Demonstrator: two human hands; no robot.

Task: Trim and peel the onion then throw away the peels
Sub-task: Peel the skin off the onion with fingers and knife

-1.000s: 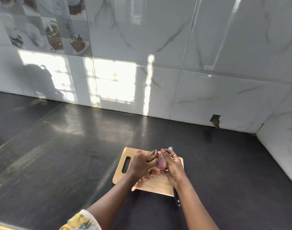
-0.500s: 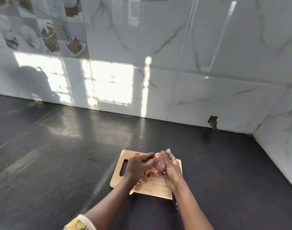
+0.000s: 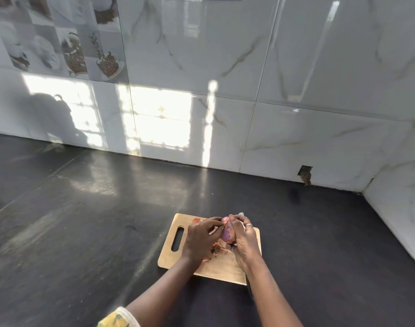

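Note:
A purple onion (image 3: 226,234) is held just above the wooden cutting board (image 3: 215,267). My right hand (image 3: 243,239) grips the onion from the right side. My left hand (image 3: 199,237) pinches a strip of skin at the onion's top left. Loose reddish peels and a trimmed root end (image 3: 217,250) lie on the board under my hands. A knife lies along the board's right side, mostly hidden by my right arm; its tip (image 3: 241,214) shows beyond my fingers and its dark handle (image 3: 249,289) below the board.
The board sits on a dark stone countertop (image 3: 95,220) that meets a white tiled wall (image 3: 225,114) behind and another wall on the right (image 3: 402,208). A small hole in the tiles (image 3: 305,173) is at the back right.
My left fingers have shifted up to the onion's top and pull at its skin. The onion stays in my right hand, turned slightly.

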